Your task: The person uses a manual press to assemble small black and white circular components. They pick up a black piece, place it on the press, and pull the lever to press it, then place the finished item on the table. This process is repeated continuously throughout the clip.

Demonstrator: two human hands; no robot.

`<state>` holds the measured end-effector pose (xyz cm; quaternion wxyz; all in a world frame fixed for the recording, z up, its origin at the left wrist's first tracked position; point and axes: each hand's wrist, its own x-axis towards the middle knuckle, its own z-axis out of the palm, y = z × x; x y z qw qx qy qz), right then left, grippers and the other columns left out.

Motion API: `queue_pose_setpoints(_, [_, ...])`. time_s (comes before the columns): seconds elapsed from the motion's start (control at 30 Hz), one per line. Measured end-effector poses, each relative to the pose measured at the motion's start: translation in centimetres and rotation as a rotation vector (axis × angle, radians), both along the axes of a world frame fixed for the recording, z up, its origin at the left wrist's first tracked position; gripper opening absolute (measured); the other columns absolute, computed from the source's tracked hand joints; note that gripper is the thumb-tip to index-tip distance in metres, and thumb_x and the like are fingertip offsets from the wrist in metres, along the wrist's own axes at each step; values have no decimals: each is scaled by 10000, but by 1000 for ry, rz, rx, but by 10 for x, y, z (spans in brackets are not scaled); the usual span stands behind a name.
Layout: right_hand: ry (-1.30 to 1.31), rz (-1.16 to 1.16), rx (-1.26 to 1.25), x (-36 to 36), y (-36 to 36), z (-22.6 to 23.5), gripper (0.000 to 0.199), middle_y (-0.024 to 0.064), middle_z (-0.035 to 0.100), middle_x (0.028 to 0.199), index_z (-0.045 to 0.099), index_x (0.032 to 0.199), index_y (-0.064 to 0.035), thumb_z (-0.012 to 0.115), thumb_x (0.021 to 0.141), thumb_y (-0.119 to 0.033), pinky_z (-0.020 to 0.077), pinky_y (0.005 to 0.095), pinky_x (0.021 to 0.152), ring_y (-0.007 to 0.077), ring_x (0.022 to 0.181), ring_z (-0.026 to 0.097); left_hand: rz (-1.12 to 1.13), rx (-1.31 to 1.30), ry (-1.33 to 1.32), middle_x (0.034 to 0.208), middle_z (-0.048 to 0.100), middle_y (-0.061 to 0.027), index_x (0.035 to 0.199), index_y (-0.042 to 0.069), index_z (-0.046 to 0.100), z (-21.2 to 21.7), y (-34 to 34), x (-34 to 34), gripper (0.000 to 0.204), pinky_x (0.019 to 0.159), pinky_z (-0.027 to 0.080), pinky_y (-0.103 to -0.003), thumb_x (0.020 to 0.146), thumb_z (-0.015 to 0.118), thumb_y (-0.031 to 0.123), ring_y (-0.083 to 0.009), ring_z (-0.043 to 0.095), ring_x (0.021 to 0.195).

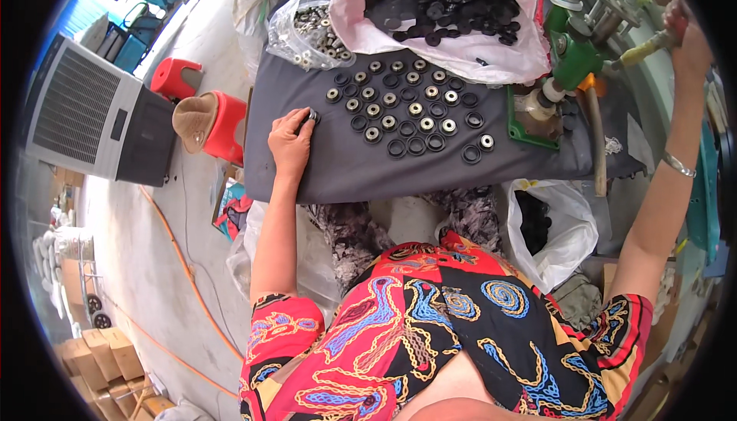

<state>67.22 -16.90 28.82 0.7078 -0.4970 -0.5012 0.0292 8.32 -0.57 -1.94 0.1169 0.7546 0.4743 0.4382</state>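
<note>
My left hand (290, 143) rests at the left side of the dark cloth-covered table, its fingers closed on a small black ring (312, 116). Most of that ring is hidden by the fingers. Raised at the far right, my right hand (693, 46) is wrapped round the end of a lever (645, 49) on a green hand press (577, 64). Between the left hand and the press lie several black rings (435, 142), some bare. Others hold a silver metal bearing (427, 123) in the middle.
A white sack of black round parts (461, 66) and a clear bag of metal bearings (280, 37) lie at the table's back. A wooden-handled hammer (599, 145) hangs over the front edge near the press. Red stools (226, 125) and an air cooler (77, 106) stand left.
</note>
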Motion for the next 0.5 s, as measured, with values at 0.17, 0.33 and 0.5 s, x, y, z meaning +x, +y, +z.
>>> queue_pose_setpoints(0.17, [-325, -303, 48, -30, 8, -6, 201, 58, 613, 687, 641, 832, -35, 467, 868, -129, 450, 294, 486, 126, 505, 542, -22, 57, 139, 1014, 696, -143, 1016, 24, 701, 17, -13, -8, 240, 877, 478, -379, 785, 678, 89, -292, 642, 958])
queue_pose_setpoints(0.33, [130, -15, 103, -68, 3, 1, 228, 61, 563, 627, 632, 927, 22, 426, 908, -75, 428, 238, 424, 99, 464, 513, -59, 139, 104, 932, 679, -134, 997, 2, 692, 1, -3, -11, 268, 819, 474, -398, 732, 669, -30, -302, 596, 880])
queue_pose_setpoints(0.5, [92, -29, 109, -71, -6, 4, 227, 52, 545, 611, 625, 949, 18, 422, 918, -76, 428, 234, 423, 97, 470, 502, -60, 106, 117, 950, 680, -138, 1027, 6, 697, 3, -5, -4, 282, 852, 483, -361, 748, 681, -32, -268, 604, 922])
